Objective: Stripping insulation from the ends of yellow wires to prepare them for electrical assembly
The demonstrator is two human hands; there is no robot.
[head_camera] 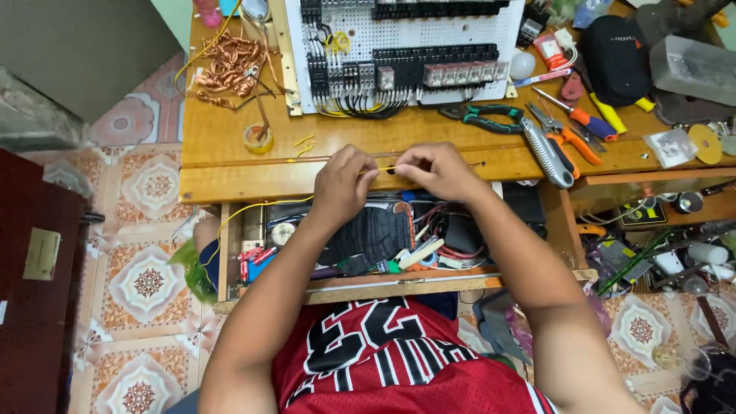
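Both hands pinch a thin yellow wire at the front edge of a wooden bench.

The left hand (343,184) and right hand (438,170) are closed, fingertips clamped on the yellow wire (383,168), which spans the short gap between them. The wire trails left and down in a slack curve past the open drawer (230,253). Behind the hands sits a white perforated panel (429,38) with black relay blocks; coiled bare copper scraps (230,65) lie left, green-handled pliers (491,116) right.
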